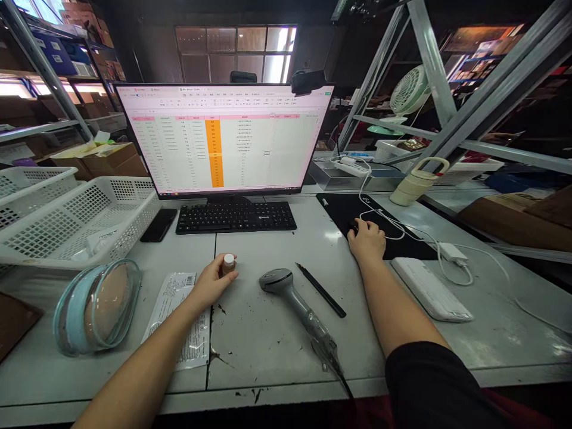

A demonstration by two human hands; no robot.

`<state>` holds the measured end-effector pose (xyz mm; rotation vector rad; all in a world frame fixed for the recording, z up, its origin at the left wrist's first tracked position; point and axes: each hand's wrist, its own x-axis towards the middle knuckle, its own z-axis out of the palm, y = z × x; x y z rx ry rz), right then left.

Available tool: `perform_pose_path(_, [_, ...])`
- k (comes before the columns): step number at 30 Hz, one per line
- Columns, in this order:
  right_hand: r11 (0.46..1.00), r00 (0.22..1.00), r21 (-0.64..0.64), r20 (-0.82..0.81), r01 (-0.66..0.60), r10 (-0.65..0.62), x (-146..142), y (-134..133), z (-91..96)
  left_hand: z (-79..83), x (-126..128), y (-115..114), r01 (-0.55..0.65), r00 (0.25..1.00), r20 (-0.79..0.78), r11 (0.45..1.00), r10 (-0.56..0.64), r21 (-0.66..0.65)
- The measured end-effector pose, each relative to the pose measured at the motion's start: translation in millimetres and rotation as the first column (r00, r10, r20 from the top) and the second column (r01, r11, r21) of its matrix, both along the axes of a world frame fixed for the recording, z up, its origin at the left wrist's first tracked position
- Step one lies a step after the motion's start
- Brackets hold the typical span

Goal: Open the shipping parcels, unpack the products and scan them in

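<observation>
The left hand (213,283) clamps its grip on a bottle (229,263); the right hand (367,239) mostly hides a mouse (354,227), its grip unreadable.

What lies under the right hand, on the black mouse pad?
The right hand covers what looks like a dark mouse; only its front edge shows past the fingers. The black mouse pad lies beneath. The mouse's body and buttons are hidden.

The keyboard (236,216) was placed before the monitor (223,140). The scanner (295,301) was laid between bottle (229,263) and pen (320,290).
</observation>
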<state>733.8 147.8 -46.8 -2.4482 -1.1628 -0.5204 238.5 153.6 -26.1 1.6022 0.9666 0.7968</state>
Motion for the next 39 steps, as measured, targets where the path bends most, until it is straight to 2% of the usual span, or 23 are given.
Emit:
perform_pose_path(7, [1.0,1.0,-0.008,-0.016,-0.003,0.002,-2,-1,1.9,-2.9,0,2,0.001,1.0,0.015,1.0,-0.001,0.009])
perform_pose_path(12, [0.997,0.999,-0.074,-0.043,-0.002,-0.002,-1,0,4.7,-9.4,1,4,-0.042,0.999,0.006,0.999,0.042,0.024])
perform_pose_path(19, [0.992,0.996,-0.123,-0.092,-0.011,-0.001,-3,2,11.4,2.2,2,-2,-0.061,0.998,-0.002,0.997,0.061,-0.05])
perform_pose_path(23, [0.991,0.994,-0.131,-0.108,-0.021,0.007,-3,4,12.8,7.5,2,-4,-0.054,0.998,-0.034,0.998,0.052,-0.034])
perform_pose_path(32, [0.989,0.993,-0.145,-0.114,-0.03,0.013,-2,5,11.8,-3.5,1,0,-0.039,0.999,-0.005,0.999,0.039,-0.002])
perform_pose_path(39, [0.992,0.996,-0.123,-0.08,-0.034,0.024,-4,4,10.5,0.0,2,0,-0.04,0.999,-0.032,0.999,0.04,0.004])
